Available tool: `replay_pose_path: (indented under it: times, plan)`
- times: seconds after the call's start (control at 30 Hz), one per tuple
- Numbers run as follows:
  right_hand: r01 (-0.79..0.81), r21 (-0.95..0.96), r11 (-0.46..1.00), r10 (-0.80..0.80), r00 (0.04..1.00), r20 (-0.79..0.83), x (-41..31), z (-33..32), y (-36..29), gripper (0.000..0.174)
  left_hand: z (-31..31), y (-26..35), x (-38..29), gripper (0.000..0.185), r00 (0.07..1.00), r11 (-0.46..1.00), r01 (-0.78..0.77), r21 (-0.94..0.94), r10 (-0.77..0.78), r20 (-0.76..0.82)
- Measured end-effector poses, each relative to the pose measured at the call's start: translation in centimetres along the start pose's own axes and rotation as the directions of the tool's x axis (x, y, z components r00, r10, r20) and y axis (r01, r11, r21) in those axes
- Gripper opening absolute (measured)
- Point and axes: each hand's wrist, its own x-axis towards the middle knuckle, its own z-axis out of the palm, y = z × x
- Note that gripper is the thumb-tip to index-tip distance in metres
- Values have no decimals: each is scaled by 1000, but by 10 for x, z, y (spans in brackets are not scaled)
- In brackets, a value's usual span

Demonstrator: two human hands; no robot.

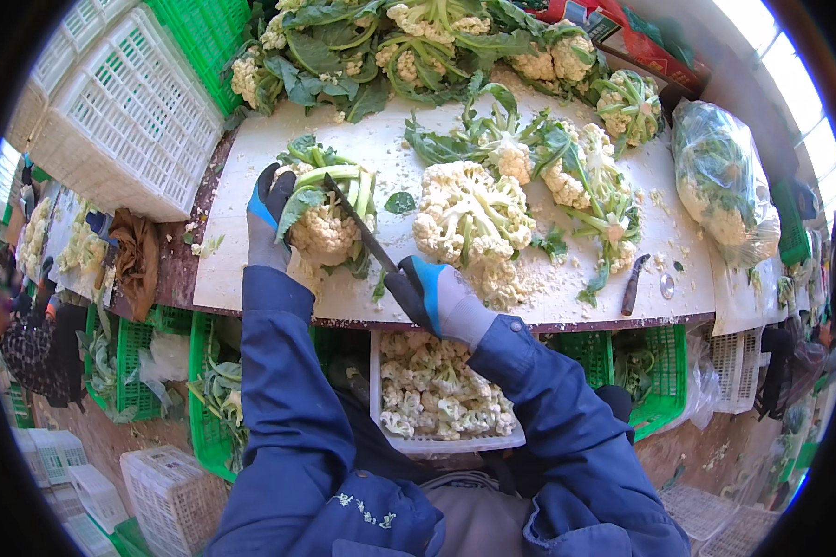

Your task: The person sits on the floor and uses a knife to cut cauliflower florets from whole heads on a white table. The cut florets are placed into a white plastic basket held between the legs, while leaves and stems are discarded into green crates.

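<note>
My left hand (272, 216), in a grey, blue and black glove, grips a cauliflower head (327, 233) from its left side on the white work board (237, 275). In my gloved right hand (435, 296) is the handle of a knife (366, 230); its dark blade lies across the cauliflower's cut leaf stalks. To the right rests a large cauliflower head (470, 212) with its branching stems upward. Beyond it lie a leafy cauliflower (505, 146) and a partly cut one (609, 216). A small curved knife (634, 285) lies near the board's front edge.
Leafy cauliflowers (418, 42) are heaped at the back. White plastic crates (132, 111) stand at the left, and a bagged cauliflower (724, 174) at the right. Below the board's edge, a white tub (449, 445) holds florets, with green crates (205, 418) beside it. Other people (35, 348) are farther left.
</note>
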Motion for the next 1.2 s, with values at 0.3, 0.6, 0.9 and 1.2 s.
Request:
replay_pose_path:
  times: [0.3, 0.6, 0.9, 1.2]
  plan:
    - [-138, -353, 926, 135, 990, -33, 24, 14, -30, 31, -3, -10, 7, 43, 992, 996, -33, -79, 42, 116]
    - [-232, 41, 972, 226, 967, 120, 48, -8, -19, 46, 9, -13, 12, 53, 996, 995, -50, -89, 56, 67]
    - [-457, 871, 180, 449, 826, 340, 22, 30, 20, 46, -66, -39, 17, 63, 993, 988, 17, -154, 1, 118]
    - [-344, 776, 528, 542, 841, 3, 42, 13, -5, 46, -161, -74, 18, 49, 992, 993, 27, -116, -12, 129]
